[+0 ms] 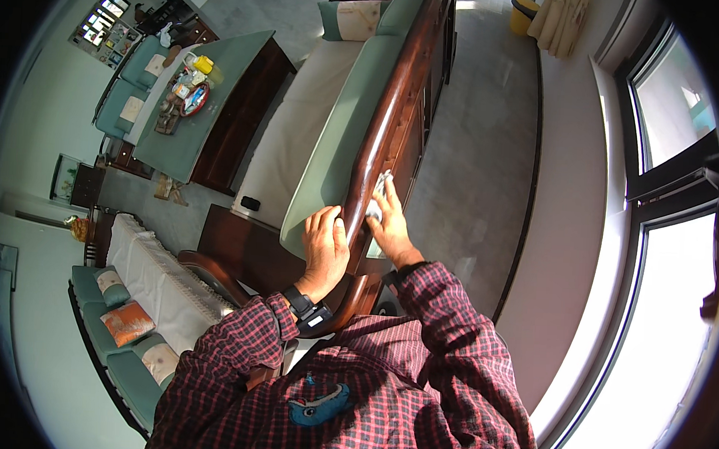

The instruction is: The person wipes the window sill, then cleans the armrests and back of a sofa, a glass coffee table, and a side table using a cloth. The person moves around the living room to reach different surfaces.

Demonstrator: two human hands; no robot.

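The polished brown wooden rail (368, 165) of a sofa back runs away from me. My left hand (324, 251) rests at its near end, fingers bent over the top of the green back cushion (330, 155), the thumb beside the rail. On the outer side of the rail, my right hand (391, 230) presses a crumpled whitish cloth (383, 180) against the wooden back. Part of the cloth is hidden under the fingers. Both forearms are in red checked sleeves, and a dark band with a device (311, 312) is around my left wrist.
Left of the backrest is the sofa's pale seat (291, 129), with a small black object (250, 204) on it. A green-topped table (242, 67) bearing several items stands farther left. To the right are a grey floor strip (482, 166), a wall and windows (677, 110). A yellow bin (523, 15) stands far off.
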